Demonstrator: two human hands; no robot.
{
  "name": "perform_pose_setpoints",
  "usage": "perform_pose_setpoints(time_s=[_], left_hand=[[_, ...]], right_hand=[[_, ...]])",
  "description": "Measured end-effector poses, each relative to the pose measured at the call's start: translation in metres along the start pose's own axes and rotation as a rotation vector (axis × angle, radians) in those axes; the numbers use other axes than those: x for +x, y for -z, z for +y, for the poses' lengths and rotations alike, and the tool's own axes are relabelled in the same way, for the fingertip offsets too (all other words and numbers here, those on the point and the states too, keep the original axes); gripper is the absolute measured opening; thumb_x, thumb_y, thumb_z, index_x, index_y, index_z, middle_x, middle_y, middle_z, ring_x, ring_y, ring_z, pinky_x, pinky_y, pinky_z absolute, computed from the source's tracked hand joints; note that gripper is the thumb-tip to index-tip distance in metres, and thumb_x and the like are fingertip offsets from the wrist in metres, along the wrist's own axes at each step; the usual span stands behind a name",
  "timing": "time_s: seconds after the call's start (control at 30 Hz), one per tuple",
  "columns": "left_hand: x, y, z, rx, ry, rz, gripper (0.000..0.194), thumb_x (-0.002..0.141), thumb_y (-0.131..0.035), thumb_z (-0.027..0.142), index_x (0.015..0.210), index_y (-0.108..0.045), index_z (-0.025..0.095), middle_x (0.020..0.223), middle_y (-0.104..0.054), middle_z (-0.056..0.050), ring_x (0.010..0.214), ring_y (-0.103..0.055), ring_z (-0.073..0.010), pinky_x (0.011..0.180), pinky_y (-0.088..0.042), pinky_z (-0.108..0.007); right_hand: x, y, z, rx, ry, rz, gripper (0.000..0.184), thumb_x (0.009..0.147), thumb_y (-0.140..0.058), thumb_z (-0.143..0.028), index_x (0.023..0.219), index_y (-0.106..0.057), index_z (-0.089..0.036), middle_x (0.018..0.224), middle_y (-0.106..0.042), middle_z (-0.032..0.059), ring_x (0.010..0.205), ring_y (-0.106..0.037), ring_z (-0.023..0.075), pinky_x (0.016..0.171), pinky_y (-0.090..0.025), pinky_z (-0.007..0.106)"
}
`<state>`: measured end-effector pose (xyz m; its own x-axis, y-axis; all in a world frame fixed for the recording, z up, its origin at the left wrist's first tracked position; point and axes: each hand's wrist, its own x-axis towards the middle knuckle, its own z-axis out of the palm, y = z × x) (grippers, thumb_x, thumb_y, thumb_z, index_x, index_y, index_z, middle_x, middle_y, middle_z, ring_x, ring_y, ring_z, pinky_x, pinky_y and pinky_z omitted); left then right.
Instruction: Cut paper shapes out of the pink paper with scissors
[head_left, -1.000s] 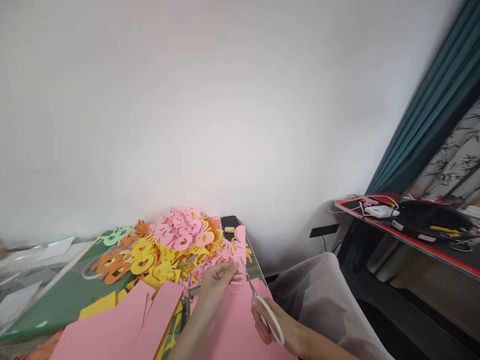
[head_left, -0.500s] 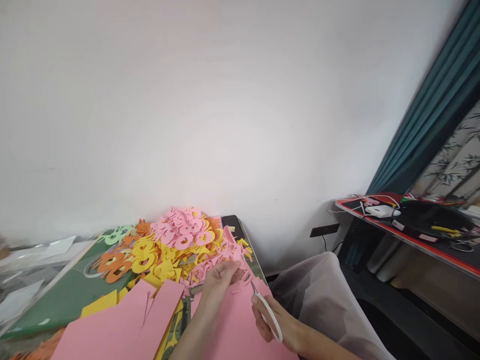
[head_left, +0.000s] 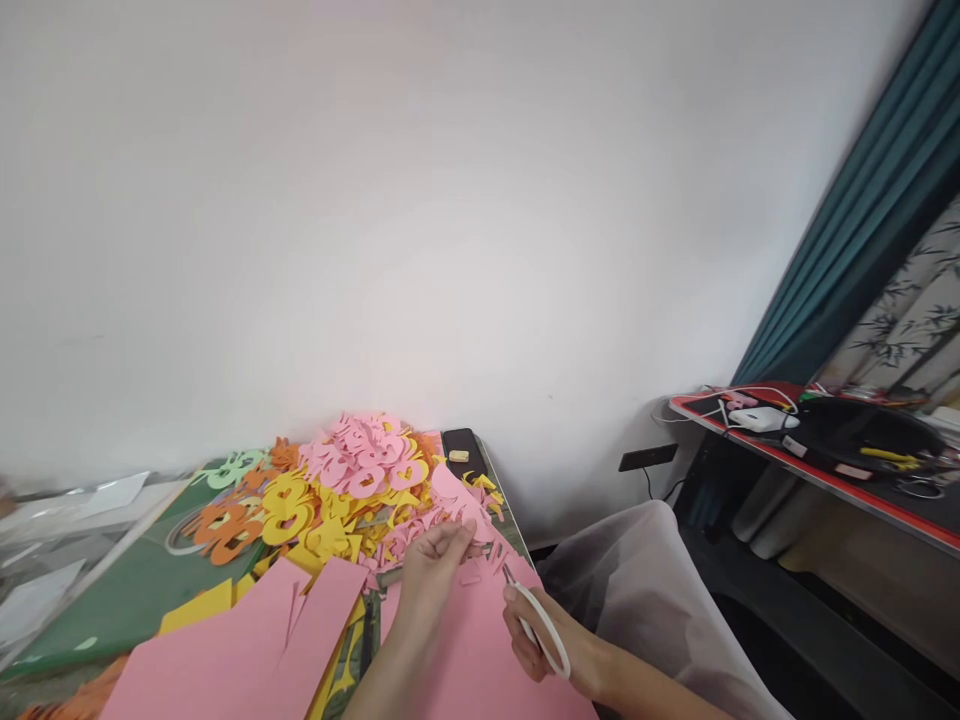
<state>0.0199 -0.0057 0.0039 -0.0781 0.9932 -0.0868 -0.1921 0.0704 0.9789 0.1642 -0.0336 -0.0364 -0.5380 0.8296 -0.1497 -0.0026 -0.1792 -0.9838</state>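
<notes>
The left hand [head_left: 432, 562] has its thumb and index finger pinching a pink paper strip [head_left: 456, 496], which slants over the desk [head_left: 517, 538]. The right hand [head_left: 551, 640] curls its fingers around the scissors [head_left: 544, 619] by their white handles, blades pointing toward the strip — whether they touch it is too small to tell. A pink sheet [head_left: 480, 655] lies beneath both hands; beyond, pink cut-outs [head_left: 365, 455] sit heaped beside yellow cut-outs [head_left: 289, 510].

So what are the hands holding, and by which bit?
The right hand holds scissors by the white handles. The left hand pinches a cut pink paper by one edge, between thumb and finger.
</notes>
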Motion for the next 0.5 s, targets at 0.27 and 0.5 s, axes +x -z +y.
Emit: perform_pose_setpoints(time_s=[0.27, 0.5], left_hand=[[-0.002, -0.006, -0.015, -0.15, 0.072, 0.045, 0.027, 0.051, -0.072, 0.039, 0.061, -0.065, 0.015, 0.059, -0.065, -0.003, 0.064, -0.061, -0.0153, 0.071, -0.045, -0.026], [-0.008, -0.012, -0.02, -0.189, 0.123, 0.083, 0.028, 0.049, -0.074, 0.039, 0.061, -0.065, 0.015, 0.064, -0.067, -0.005, 0.071, -0.061, -0.0172, 0.073, -0.042, -0.027]], right_hand=[[0.006, -0.002, 0.009, 0.083, -0.042, 0.043, 0.062, 0.066, -0.033, -0.072, 0.034, -0.031, -0.019, 0.021, -0.026, -0.0075, 0.022, -0.026, 0.0039, 0.03, -0.017, 0.019], [0.006, -0.005, 0.01, 0.089, -0.084, 0.083, 0.062, 0.061, -0.033, -0.076, 0.034, -0.03, -0.02, 0.021, -0.025, -0.0076, 0.021, -0.025, 0.0038, 0.027, -0.016, 0.018]])
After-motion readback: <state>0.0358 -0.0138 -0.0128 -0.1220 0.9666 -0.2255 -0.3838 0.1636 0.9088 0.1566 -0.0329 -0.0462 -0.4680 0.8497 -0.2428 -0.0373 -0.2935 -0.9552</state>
